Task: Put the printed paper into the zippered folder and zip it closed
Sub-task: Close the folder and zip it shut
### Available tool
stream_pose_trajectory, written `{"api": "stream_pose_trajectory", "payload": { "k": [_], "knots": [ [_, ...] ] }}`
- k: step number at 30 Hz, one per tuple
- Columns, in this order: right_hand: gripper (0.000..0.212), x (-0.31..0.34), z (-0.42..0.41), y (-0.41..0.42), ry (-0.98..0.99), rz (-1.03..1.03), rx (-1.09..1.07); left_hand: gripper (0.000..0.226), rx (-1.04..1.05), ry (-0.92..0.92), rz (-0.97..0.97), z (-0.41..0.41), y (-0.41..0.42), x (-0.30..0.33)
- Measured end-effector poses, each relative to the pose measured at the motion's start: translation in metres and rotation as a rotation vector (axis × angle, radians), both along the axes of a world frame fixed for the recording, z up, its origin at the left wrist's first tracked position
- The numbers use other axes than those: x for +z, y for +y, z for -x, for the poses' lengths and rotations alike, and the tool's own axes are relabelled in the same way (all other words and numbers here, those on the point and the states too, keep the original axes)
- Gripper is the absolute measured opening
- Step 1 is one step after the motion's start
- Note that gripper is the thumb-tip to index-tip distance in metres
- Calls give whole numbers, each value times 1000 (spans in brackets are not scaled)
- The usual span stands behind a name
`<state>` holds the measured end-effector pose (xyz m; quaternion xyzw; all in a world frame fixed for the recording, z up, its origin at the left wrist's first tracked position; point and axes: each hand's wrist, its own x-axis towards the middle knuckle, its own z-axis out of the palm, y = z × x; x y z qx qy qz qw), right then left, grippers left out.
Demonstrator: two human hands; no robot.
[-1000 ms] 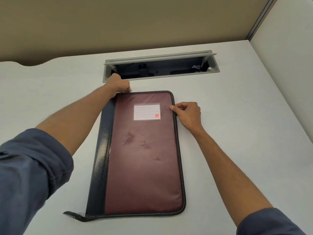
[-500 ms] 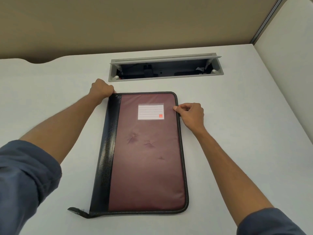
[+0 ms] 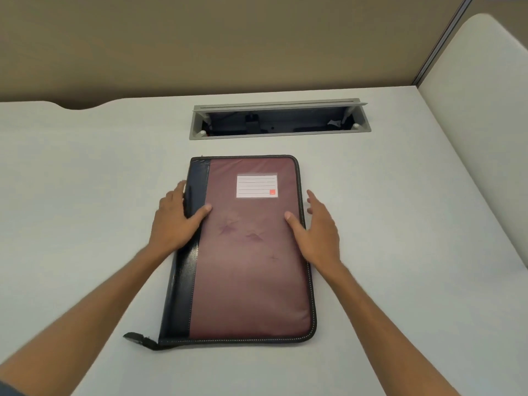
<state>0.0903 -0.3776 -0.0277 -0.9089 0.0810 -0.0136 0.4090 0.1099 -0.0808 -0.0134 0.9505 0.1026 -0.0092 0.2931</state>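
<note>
**Maroon folder lies flat between your two hands**

Head view: Maroon fabric with a black spine strip makes up the zippered folder (image 3: 245,252), which lies closed and flat on the pale surface (image 3: 85,181), its long side running away from you. A white lined label (image 3: 257,186) with a small red square sits near its far end. At the near left corner a black zipper tab (image 3: 140,339) sticks out onto the surface.

Your left hand (image 3: 177,221) rests on the folder's left edge, partway along the spine. The fingers are loosely spread and curl round the black edge, and the thumb lies across the spine strip with its tip just reaching the maroon panel. It grips nothing tightly that you can see; it brackets the edge.

Your right hand (image 3: 317,232) is at the folder's right edge, opposite the left one. It is open, fingers apart and pointing away from you, a little blurred. The thumb lies on the maroon panel by the zipper line; whether the fingers touch the surface you cannot tell.

Beyond the folder, well apart from it, a grey cable tray (image 3: 280,120) is sunk into the surface, its lid tilted up. No printed paper shows outside the folder.
</note>
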Motion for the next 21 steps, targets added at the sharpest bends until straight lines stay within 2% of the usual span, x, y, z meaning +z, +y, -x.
{"api": "stream_pose_trajectory", "payload": {
  "k": [3, 6, 21],
  "knots": [
    [76, -5, 29, 13, -59, 219, 94, 81, -108, 36, 42, 48, -2, -9],
    [79, -9, 46, 24, -50, 331, 141, 83, -107, 37, 79, 86, -6, -15],
    [82, -7, 20, 30, 17, 406, 219, 83, -45, 12, 15, 86, -6, -16]
  ]
}}
